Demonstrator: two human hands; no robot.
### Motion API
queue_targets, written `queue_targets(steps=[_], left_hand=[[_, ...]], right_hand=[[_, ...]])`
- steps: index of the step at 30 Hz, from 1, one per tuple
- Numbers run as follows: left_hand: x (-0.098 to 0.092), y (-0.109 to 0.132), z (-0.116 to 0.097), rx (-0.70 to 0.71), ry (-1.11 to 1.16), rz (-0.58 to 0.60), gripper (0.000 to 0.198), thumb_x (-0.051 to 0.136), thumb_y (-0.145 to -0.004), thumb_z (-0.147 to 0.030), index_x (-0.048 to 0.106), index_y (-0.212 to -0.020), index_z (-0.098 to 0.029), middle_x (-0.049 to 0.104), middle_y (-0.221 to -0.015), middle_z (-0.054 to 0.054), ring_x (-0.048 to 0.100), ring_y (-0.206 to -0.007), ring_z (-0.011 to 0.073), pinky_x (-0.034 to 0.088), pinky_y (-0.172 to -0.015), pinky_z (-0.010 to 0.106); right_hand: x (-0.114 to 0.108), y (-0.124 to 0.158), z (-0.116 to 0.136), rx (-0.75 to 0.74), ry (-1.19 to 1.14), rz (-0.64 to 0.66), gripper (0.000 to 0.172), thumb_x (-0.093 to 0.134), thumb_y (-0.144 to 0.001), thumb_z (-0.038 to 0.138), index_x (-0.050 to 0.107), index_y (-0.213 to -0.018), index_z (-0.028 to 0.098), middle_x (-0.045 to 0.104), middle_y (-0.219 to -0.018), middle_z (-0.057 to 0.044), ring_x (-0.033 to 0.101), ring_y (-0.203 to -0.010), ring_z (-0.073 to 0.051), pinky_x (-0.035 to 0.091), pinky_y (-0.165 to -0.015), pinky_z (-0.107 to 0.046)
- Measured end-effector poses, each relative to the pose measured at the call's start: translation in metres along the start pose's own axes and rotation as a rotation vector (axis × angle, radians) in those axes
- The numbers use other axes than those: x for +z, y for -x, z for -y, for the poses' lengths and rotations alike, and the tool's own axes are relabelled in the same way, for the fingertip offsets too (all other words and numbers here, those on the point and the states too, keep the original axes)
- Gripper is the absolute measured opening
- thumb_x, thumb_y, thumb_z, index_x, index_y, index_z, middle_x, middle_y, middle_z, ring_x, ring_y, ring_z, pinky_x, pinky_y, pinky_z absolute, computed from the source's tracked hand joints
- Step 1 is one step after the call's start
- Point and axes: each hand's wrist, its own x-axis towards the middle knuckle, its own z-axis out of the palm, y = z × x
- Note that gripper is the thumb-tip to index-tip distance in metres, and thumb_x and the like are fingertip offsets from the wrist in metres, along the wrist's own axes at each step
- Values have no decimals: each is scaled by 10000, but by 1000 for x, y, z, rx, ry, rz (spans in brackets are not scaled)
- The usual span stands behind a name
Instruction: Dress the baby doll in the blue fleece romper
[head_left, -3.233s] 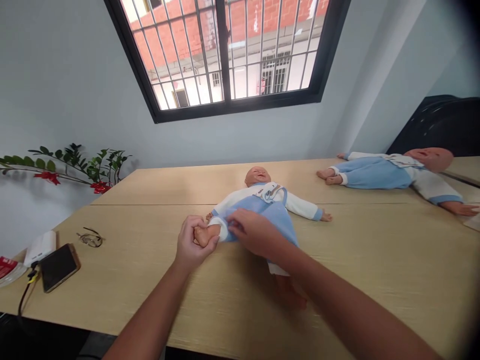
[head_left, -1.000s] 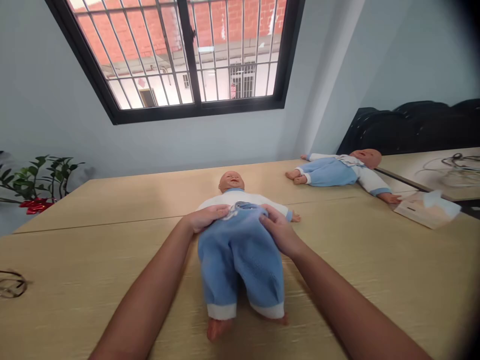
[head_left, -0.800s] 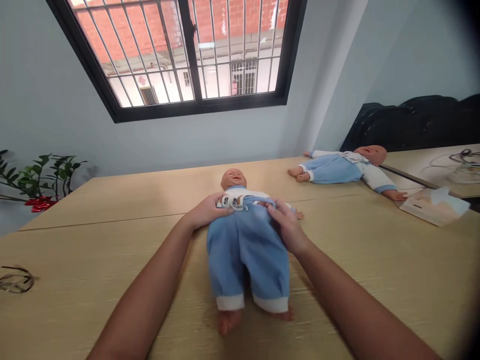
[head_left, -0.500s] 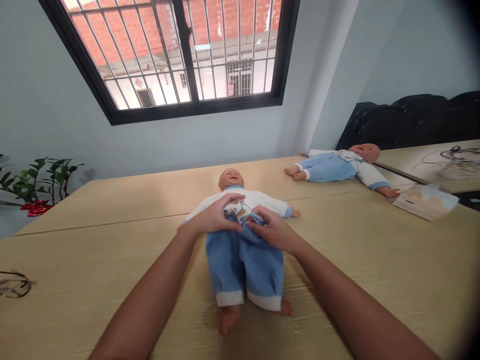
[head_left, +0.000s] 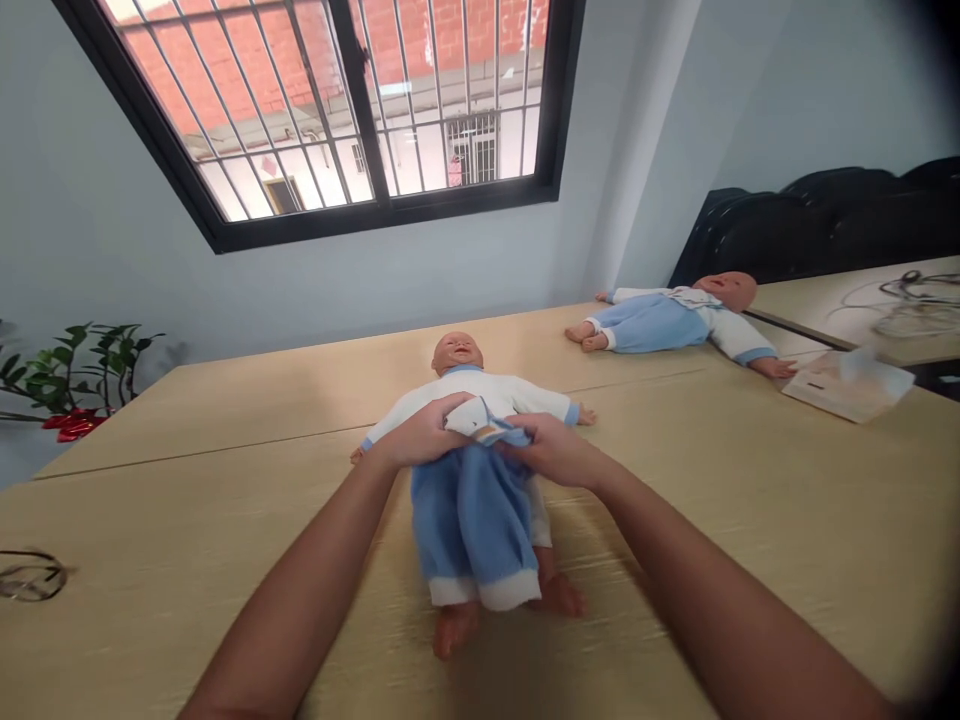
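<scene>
A baby doll (head_left: 457,350) in a white top with blue cuffs lies on its back in front of me, arms spread and feet towards me. Blue trousers (head_left: 474,530) with white hems lie over its legs. Beside them, a white garment leg and one foot (head_left: 562,595) show uncovered on the right. My left hand (head_left: 430,432) pinches the patterned white upper part (head_left: 472,418) of the trousers. At the other side of that edge, my right hand (head_left: 551,447) is closed on the blue cloth. Its fingertips are partly hidden in the folds.
Another doll (head_left: 664,320) in similar clothes lies at the back right, near a pale open box (head_left: 847,385). Glasses (head_left: 30,575) rest at the left edge. A potted plant (head_left: 82,370) stands beyond the table (head_left: 187,540). Black chairs (head_left: 825,225) and cables (head_left: 922,300) are at right.
The trousers have shifted left over the doll's legs, baring the white garment leg and more of the foot on the right. Both hands keep hold of the upper edge, which now looks more spread.
</scene>
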Motion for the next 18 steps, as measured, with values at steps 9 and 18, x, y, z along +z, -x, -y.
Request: queue_targets(steps=[9,18], left_hand=[[6,-3,5,-21,-45,304,258,678,-875,-439,742,-944,-198,759,-985,25,646,-858,233,506,-802,328],[-2,2,16,-32,254,42,471,750,-841,-462,691,-1217,-186,709,-1246,109,647,-1154,302,490,-1020,410]], right_hand=[[-5,3,1,146,-451,97,291,722,-861,461,756,-990,203,738,-978,-36,661,-916,-217,523,-859,-349],[0,0,-12,152,-209,204,312,719,-885,496,738,-928,187,710,-847,-2,615,-769,-179,504,-715,-307]])
